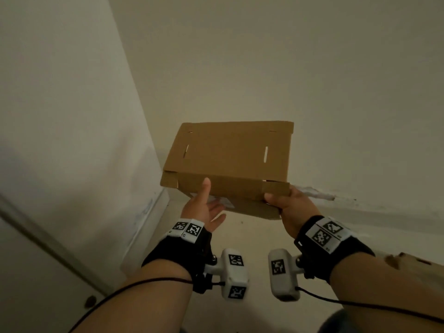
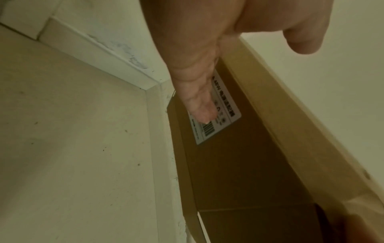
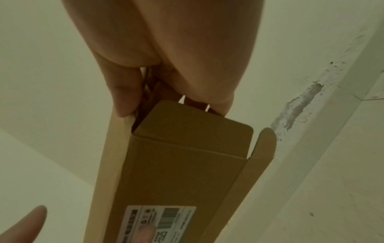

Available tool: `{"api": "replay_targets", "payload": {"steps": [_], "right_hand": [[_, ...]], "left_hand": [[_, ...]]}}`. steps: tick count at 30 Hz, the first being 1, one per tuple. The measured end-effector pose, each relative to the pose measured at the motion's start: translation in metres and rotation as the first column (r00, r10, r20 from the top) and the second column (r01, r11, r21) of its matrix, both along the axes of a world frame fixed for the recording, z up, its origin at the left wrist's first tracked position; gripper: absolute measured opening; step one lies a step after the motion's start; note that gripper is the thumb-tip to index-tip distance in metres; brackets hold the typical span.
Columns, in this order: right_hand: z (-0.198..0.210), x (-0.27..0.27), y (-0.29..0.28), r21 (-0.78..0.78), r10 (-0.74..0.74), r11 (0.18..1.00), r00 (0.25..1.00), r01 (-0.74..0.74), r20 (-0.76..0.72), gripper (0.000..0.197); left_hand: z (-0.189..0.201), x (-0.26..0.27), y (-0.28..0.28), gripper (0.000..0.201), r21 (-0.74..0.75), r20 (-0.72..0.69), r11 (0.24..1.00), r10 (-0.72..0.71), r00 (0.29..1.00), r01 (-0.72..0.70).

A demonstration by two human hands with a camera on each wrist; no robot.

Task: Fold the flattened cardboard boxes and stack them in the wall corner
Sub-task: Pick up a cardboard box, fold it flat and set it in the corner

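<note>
A folded brown cardboard box hangs in the air in front of the wall corner, its lid side up and tilted toward me. My left hand supports its near left part: the thumb lies against the front face and straight fingers reach under it. In the left wrist view one finger touches the white barcode label on the box's underside. My right hand grips the near right corner. In the right wrist view its thumb and fingers pinch the box end.
Pale walls meet at the corner with a white baseboard and a pale floor below. Chipped plaster runs along the right wall's base. A door stands at the left. Another piece of cardboard lies by my right forearm.
</note>
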State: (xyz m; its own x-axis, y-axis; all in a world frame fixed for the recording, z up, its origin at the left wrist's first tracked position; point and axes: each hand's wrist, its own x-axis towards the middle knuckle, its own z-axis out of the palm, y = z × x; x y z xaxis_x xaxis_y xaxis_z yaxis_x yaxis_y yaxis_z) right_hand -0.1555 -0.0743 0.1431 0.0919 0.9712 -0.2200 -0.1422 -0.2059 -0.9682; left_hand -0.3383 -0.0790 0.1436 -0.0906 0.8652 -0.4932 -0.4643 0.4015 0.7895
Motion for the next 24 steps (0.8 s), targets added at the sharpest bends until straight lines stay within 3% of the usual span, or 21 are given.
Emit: {"api": "replay_targets", "payload": {"steps": [6, 10, 15, 19, 22, 24], "right_hand": [[-0.018, -0.023, 0.009, -0.008, 0.178, 0.984, 0.982, -0.177, 0.058, 0.03], [-0.027, -0.034, 0.012, -0.094, 0.347, 0.937, 0.925, -0.335, 0.154, 0.034], [-0.036, -0.041, 0.018, -0.133, 0.423, 0.906, 0.878, -0.403, 0.224, 0.035], [-0.041, -0.045, 0.02, -0.156, 0.481, 0.876, 0.846, -0.456, 0.23, 0.031], [-0.045, -0.051, 0.021, -0.161, 0.515, 0.855, 0.843, -0.493, 0.155, 0.03], [-0.046, -0.054, 0.02, -0.172, 0.543, 0.836, 0.832, -0.521, 0.115, 0.029]], "left_hand": [[-0.023, -0.012, 0.015, 0.073, -0.095, 0.124, 0.99, 0.116, 0.985, -0.104], [-0.031, -0.017, 0.025, 0.068, -0.118, 0.17, 0.985, 0.146, 0.975, -0.127], [-0.033, -0.025, 0.033, 0.107, -0.082, 0.259, 0.99, 0.129, 0.957, -0.111], [-0.038, -0.028, 0.041, 0.136, -0.152, 0.243, 0.972, 0.214, 0.946, -0.181], [-0.038, -0.025, 0.037, 0.136, -0.165, 0.209, 0.977, 0.172, 0.963, -0.138], [-0.033, -0.02, 0.029, 0.117, -0.136, 0.211, 0.989, 0.084, 0.974, -0.056]]}}
